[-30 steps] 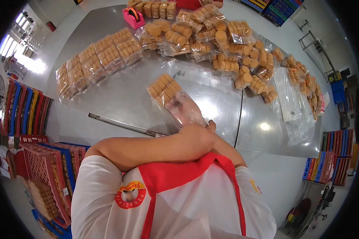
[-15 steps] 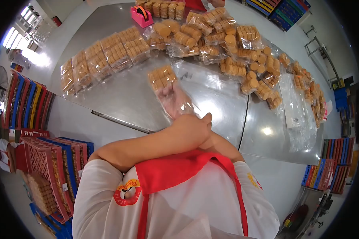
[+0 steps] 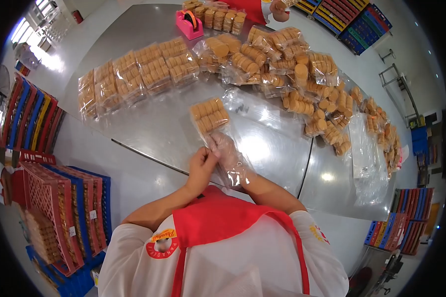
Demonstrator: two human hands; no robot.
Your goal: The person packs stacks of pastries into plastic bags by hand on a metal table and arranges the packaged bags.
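Observation:
Biscuits in two rows [image 3: 209, 115] fill the far end of a clear plastic bag [image 3: 237, 174], held above the steel table. My right hand [image 3: 226, 150] shows through the loose lower part of that film, its fingers bent; whether it lies inside or beneath the film I cannot tell. Beside it, my left hand [image 3: 202, 167] is closed, with thumb and fingertips pinched at the bag's left edge, close to the right hand's fingers. The biscuits sit just beyond both hands.
Filled biscuit packs [image 3: 126, 76] stand in a row at left. A heap of bagged biscuits [image 3: 282, 62] spreads across the back and right. There is a pink tape dispenser [image 3: 189, 25], flat plastic bags [image 3: 366, 158] and another person's hand [image 3: 280, 11].
My left hand has moved from across my right wrist to the bag's left edge, uncrossing my arms. The bag of biscuits appears slightly lower and farther right, as the whole view has shifted.

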